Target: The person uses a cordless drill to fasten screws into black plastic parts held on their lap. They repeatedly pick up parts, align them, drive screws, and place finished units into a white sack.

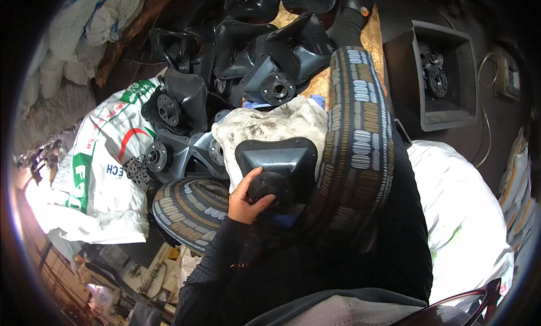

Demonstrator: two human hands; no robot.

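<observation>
My left hand (246,199) grips the round hub of a black metal bracket (280,157) that rests on my lap. Under and behind the bracket lies a dirty white cloth (270,123). My legs in patterned trousers frame it: one knee (189,208) is bent at the left, and the other leg (358,134) stretches away to the upper right. My right hand does not show in this view.
A pile of similar black brackets with round hubs (253,56) lies ahead on a wooden board (373,39). A dark square bin (445,115) with round flanges stands at upper right. Printed white sacks (101,174) sit left, and a white sack (462,219) sits right.
</observation>
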